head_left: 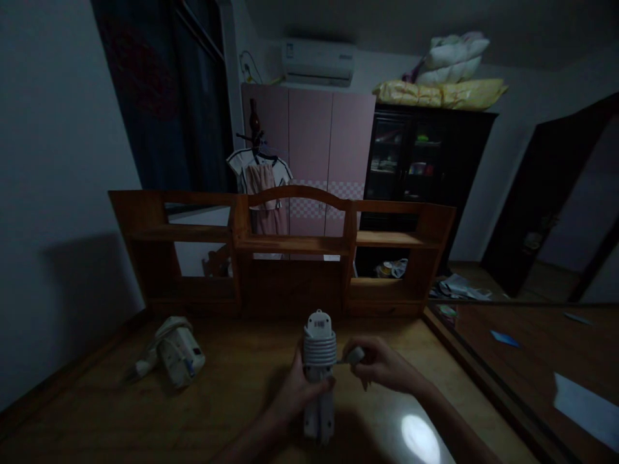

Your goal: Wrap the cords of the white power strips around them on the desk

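Observation:
A white power strip (319, 412) is held upright in front of me, its underside with screw holes facing me. Its white cord (320, 352) is wound in several turns around the upper half. My left hand (304, 383) is closed around the strip from the left, the thumb lying across it below the coils. To the right, my right hand (374, 364) grips the plug (356, 355) at the cord's end; a short stretch of cord runs from it to the coils. Another white power strip (180, 354), with its cord bundled on it, lies at the left.
The wooden board (232, 393) under my hands has a raised edge (474, 374) on the right. A wooden shelf unit (293, 245) stands along its back. Beyond the right edge, a white sheet (587, 403) and a blue card (504, 339) lie on a brown surface.

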Demonstrator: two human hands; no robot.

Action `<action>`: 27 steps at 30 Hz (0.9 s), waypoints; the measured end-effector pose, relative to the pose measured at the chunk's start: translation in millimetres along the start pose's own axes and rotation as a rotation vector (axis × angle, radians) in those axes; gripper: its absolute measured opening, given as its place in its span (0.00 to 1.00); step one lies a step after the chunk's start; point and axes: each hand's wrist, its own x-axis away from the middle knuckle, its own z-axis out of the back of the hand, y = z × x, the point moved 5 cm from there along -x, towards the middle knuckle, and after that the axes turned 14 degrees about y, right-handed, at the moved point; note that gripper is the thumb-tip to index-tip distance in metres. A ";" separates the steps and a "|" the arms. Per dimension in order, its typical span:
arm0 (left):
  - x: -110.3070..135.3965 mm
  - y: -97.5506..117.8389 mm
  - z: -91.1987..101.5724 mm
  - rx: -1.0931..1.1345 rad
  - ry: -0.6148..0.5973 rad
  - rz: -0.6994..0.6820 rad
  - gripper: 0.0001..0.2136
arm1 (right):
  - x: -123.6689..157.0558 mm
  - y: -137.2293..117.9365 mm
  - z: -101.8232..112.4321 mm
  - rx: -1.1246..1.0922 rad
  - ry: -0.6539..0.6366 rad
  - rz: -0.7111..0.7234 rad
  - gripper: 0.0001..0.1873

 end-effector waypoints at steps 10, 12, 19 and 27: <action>-12.9 -5.1 -116.8 -0.262 -0.087 0.009 0.43 | 49.2 43.5 88.5 -0.222 0.177 -0.101 0.22; -20.0 -14.3 -142.8 -0.388 -0.090 0.021 0.44 | 50.3 61.1 109.3 -0.135 0.256 -0.067 0.22; -51.6 -47.4 -218.2 -0.669 -0.067 0.014 0.53 | 37.0 121.9 175.3 0.119 0.585 -0.071 0.24; -73.4 -69.1 -270.1 -0.803 -0.126 -0.022 0.55 | 42.2 158.6 207.7 0.258 0.704 -0.145 0.19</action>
